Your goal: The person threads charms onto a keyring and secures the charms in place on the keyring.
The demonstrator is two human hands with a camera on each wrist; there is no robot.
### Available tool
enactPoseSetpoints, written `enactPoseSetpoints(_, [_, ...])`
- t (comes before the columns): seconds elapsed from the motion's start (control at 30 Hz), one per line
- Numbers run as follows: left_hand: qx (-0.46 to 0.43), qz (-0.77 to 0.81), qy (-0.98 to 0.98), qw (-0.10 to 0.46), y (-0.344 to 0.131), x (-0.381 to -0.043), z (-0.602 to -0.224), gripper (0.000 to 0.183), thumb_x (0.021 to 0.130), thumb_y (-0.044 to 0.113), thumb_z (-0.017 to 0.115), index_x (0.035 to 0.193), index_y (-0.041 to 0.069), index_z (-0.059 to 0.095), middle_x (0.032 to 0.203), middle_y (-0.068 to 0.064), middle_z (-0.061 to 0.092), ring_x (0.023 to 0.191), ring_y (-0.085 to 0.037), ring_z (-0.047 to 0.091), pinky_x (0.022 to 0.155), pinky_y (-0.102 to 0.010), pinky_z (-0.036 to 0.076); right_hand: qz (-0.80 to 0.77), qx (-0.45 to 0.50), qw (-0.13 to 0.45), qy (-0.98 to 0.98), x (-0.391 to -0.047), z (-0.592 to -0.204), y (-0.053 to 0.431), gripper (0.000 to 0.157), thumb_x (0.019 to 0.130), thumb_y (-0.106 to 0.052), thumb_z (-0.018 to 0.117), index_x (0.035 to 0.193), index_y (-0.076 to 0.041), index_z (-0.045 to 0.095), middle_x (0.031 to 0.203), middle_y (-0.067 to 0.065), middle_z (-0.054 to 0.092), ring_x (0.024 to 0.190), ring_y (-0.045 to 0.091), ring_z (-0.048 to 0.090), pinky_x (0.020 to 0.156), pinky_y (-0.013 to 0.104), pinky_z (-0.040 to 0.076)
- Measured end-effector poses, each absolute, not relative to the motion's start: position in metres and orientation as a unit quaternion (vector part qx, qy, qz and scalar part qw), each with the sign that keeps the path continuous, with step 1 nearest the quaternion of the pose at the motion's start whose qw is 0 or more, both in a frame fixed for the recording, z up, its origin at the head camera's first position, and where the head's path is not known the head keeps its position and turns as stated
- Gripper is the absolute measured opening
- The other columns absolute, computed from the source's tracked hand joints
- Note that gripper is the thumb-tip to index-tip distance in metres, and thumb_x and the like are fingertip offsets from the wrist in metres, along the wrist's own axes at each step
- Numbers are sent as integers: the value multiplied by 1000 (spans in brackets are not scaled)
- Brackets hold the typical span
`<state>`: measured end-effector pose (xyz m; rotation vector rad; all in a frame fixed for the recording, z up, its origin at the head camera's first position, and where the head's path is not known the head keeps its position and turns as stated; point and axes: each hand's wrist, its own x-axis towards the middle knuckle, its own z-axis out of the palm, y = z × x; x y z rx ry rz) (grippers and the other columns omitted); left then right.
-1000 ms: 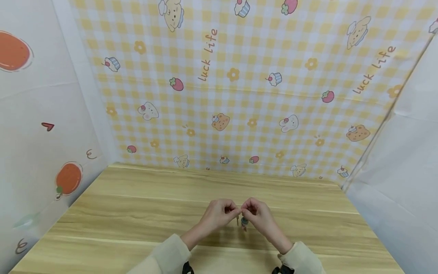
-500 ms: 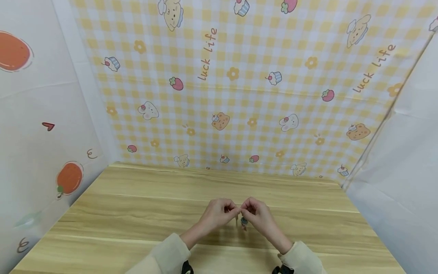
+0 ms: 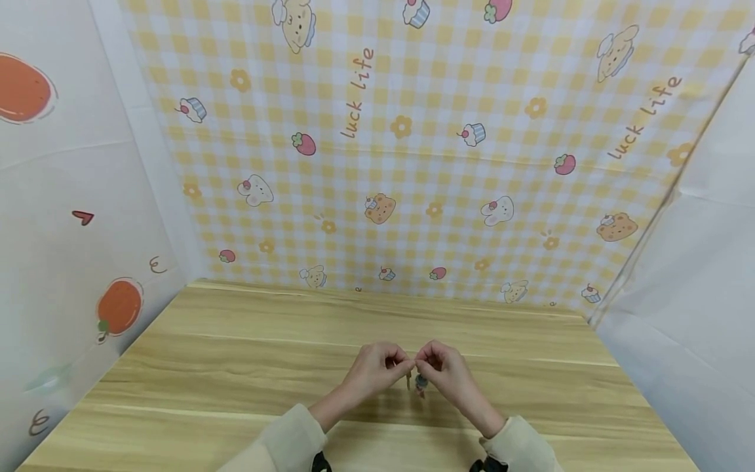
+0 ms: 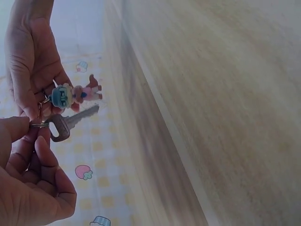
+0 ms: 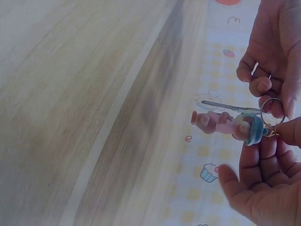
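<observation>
Both hands meet over the middle of the wooden table (image 3: 236, 367), a little above it. My left hand (image 3: 396, 364) pinches the metal ring (image 5: 272, 109) of a keyring between thumb and fingers. My right hand (image 3: 426, 366) pinches the same keyring at the small clasp of its charm. A brown-headed key (image 4: 66, 125) and a little figurine (image 4: 75, 94) with a blue head and pink body hang from the ring between the hands. In the head view the keyring (image 3: 416, 382) shows only as a small dark dangle under the fingertips.
A yellow checked cloth (image 3: 413, 164) with cartoon prints stands as a backdrop behind the table. White printed sheets (image 3: 71, 216) close off the left and right sides. Cream sleeves (image 3: 283, 439) cover both forearms at the near edge.
</observation>
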<state>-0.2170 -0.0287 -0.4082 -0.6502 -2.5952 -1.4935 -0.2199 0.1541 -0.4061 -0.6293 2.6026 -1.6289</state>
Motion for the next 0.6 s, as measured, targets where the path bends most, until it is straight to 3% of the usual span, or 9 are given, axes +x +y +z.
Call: enactPoseSetpoints(0.6, [-211,-493,-844,34,-31,-216,-407,20,92,20,67,79,5,72,76,-5,68,59,1,44,53,-16,38,-519,-201,9,831,-220,-405,153,5,92,0,60,91,4,62,80,14,63,61,-1,45,56,17,40])
